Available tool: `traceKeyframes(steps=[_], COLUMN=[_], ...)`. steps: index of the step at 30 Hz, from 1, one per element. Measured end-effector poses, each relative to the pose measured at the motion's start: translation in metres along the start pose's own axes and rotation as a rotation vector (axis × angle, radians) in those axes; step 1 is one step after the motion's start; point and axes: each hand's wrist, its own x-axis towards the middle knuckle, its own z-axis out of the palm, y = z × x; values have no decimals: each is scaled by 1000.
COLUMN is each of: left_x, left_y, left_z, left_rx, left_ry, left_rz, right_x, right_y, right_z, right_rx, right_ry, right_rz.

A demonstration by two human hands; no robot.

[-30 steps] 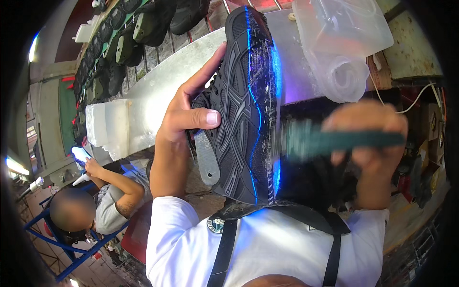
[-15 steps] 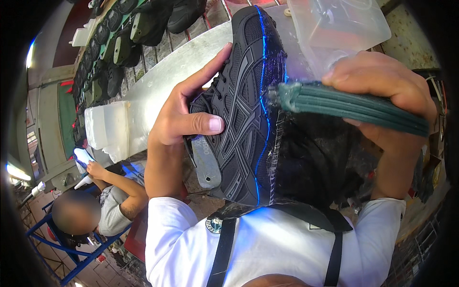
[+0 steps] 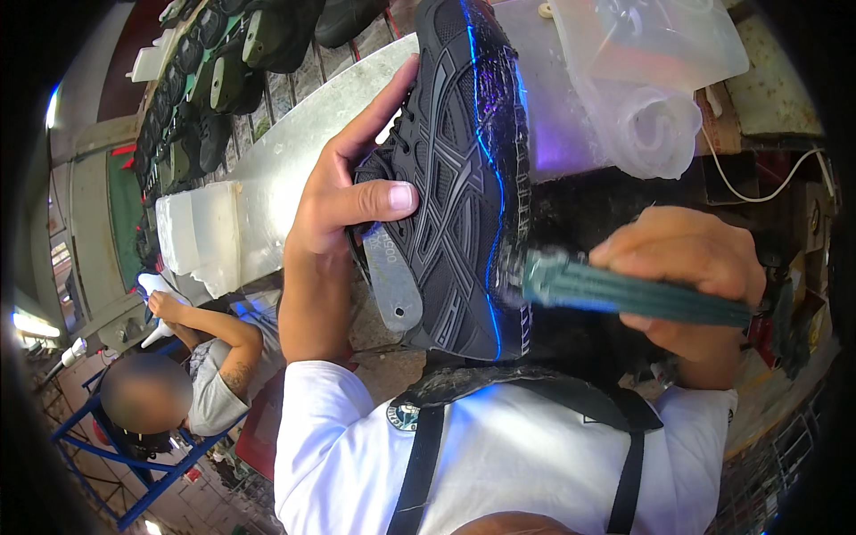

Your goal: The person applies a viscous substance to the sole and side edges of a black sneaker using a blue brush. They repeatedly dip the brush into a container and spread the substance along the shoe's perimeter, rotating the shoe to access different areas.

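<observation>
Left hand (image 3: 343, 201): fingers spread part-way around one black shoe (image 3: 455, 187), thumb pressed on its side; presumably it was steadied thus. Black shoe: held before the chest, toe pointed away, stitched lower edge turned rightward, seemingly so that this edge was left exposed. Grey plate (image 3: 395, 290): seen jutting from its heel end. Brush (image 3: 633, 292): green-handled, its blurred bristles held at the stitched edge. Right hand (image 3: 691, 267): fingers wrapped around the handle, apparently for control.

Surface and room: a co-worker (image 3: 218, 388) in grey was seen; dark shoes (image 3: 234, 85) were racked; a whitish block (image 3: 196, 236) was placed at the pale counter (image 3: 285, 169); a clear container (image 3: 655, 53) was set rightward, beside a white cable (image 3: 767, 203).
</observation>
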Motion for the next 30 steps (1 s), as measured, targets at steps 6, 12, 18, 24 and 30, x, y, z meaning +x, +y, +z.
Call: traceKeyframes(steps=[6,12,18,24,30], left_x=[-2,-2,-2,-1,-6], left_y=[4,7,9,15,17], left_z=[5,7,6,0,1], left_rx=[-17,14,40,125,-2], left_ry=[31,29,24,-20,-12], left_rz=[-17,8,15,-30,-107], right_x=[12,10,10,17,29], right_y=[6,-12,-14,-6,-4], right_z=[-11,-7,-8,-17,-23], right_rx=[19,-196,-172,-63,5], right_ry=[-24,-18,-88,-210,-319], right_rz=[-36,7,37,-1,-19])
